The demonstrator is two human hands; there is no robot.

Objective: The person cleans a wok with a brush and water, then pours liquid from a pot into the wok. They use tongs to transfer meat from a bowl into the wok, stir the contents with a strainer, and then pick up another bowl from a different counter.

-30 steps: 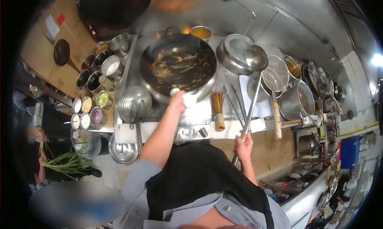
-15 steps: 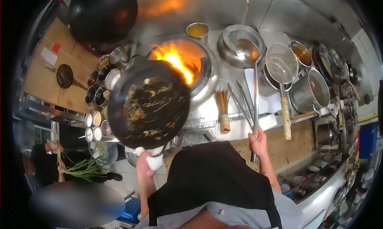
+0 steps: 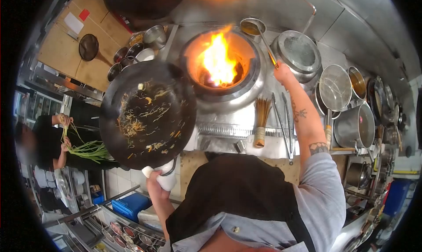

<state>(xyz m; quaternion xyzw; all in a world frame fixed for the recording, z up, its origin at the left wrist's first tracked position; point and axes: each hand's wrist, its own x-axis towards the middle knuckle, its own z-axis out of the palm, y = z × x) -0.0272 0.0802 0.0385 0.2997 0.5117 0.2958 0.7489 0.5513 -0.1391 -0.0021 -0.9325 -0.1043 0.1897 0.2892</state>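
My left hand (image 3: 157,184) grips a large black wok (image 3: 178,96) by its handle through a folded white cloth (image 3: 168,177). The wok is held off the stove, left of the burner (image 3: 252,87), where a tall flame (image 3: 220,61) burns. Scattered shreds of food (image 3: 134,124) lie across its inside. Stretched far forward, my right hand (image 3: 283,74) is closed round the handle of a ladle (image 3: 267,45). The ladle's bowl end is at a small metal pot (image 3: 264,26) of yellowish liquid behind the burner; I cannot make out the bowl itself.
Right of the burner stand a metal basin (image 3: 318,54), a mesh strainer (image 3: 335,87) and a deep pot (image 3: 345,126). A bamboo brush (image 3: 260,133) and tongs (image 3: 288,131) lie at the stove's front. At left, another person (image 3: 48,135) holds long green stalks (image 3: 90,151).
My right hand has carried the ladle from the stove's front to the pot at the back. The wok has shifted left, away from the burner, and the flame shows more fully.
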